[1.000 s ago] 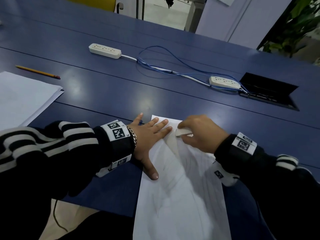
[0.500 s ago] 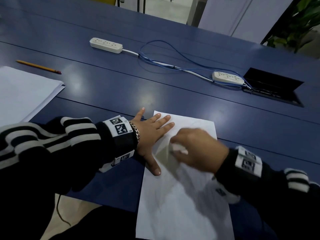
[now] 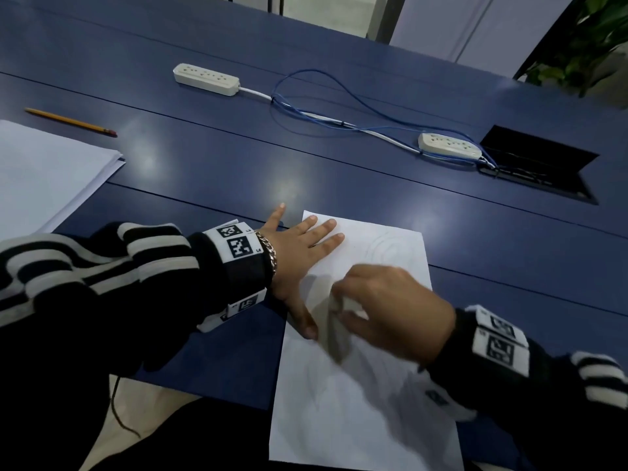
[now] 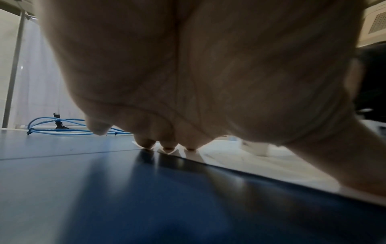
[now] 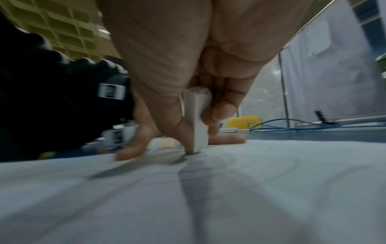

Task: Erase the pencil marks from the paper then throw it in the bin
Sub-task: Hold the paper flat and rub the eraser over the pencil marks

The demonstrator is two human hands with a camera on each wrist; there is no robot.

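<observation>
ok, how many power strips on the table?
2. One power strip lies far left of centre; the other power strip lies far right, beside the open black cable hatch. None seems hidden, though the view crops the table.

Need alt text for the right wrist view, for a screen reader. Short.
The right hand pinches a white eraser upright between thumb and fingers, its lower end pressed onto the sheet of paper. The left hand lies flat on the paper behind it, and blue cables run across the table further back.
</observation>
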